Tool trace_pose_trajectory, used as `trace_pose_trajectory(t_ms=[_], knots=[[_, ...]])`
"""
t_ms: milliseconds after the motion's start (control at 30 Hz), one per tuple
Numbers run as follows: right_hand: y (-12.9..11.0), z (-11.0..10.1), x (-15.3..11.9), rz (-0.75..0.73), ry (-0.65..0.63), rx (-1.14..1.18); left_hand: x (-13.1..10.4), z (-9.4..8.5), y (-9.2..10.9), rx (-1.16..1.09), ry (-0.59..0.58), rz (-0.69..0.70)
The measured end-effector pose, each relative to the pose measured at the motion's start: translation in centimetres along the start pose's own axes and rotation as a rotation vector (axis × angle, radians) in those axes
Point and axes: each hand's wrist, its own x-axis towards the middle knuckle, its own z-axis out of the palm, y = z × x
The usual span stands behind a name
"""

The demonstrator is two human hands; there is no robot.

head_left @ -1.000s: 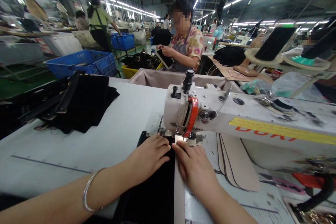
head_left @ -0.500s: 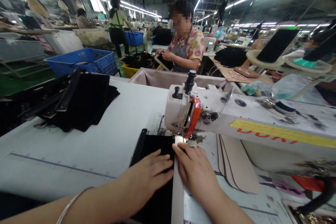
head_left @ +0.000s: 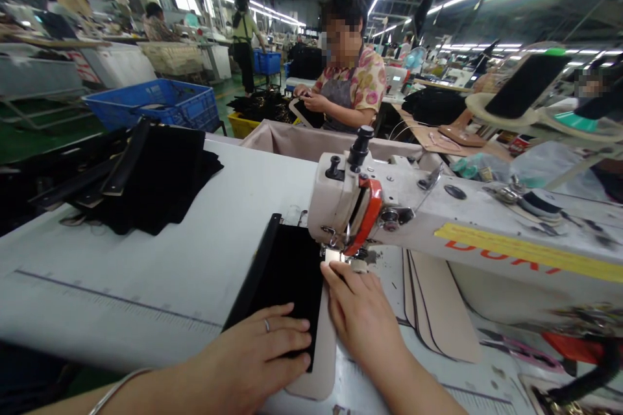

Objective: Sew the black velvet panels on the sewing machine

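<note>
Under the head of a white sewing machine [head_left: 335,201] lies a black fabric piece [head_left: 292,266] with a dark strip along its left edge. Beneath it is a beige panel [head_left: 316,386], whose rounded near end shows at the bottom. My left hand [head_left: 272,343], wearing a ring and a bracelet, rests flat on the black fabric near its close end, fingers stretched. My right hand [head_left: 365,311] lies along the panel's right edge, fingers extended and their tips close to the presser foot. The needle point is hard to make out.
Several beige panels [head_left: 438,311] lie right of the machine head, beside pink-handled scissors [head_left: 525,350]. Black pieces [head_left: 165,175] are stacked at the table's left. Beyond stand a blue crate [head_left: 156,104], a fabric-lined bin [head_left: 282,139] and a co-worker [head_left: 350,78] handling a piece.
The black fabric and beige panel have moved forward under the machine, bringing the panel's rounded end into view. My left hand has slid back toward me; my right hand stays near the presser foot.
</note>
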Motion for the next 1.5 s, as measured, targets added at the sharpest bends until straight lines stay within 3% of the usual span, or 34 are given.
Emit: trace_pose_trajectory(t_ms=[167, 367, 533, 733, 1067, 1500], knots=[[0.1, 0.0, 0.1, -0.018, 0.015, 0.005, -0.2, 1.7, -1.9, -0.037, 0.071, 0.006], [0.4, 0.3, -0.1, -0.019, -0.017, 0.012, 1.1, 1.2, -3.8, 0.018, 0.041, 0.011], [0.4, 0.3, -0.1, -0.019, -0.037, 0.026, 2.6, 1.4, -5.5, 0.061, 0.084, 0.012], [0.4, 0.2, 0.0, -0.010, -0.042, 0.039, 4.3, 1.7, -7.4, 0.157, 0.029, -0.030], [0.2, 0.1, 0.2, 0.004, -0.033, 0.019, 6.8, 1.1, -9.2, 0.084, 0.127, -0.183], [0.0, 0.1, 0.7, 0.038, -0.033, 0.047, 7.0, 1.7, -9.7, 0.118, 0.211, -0.225]])
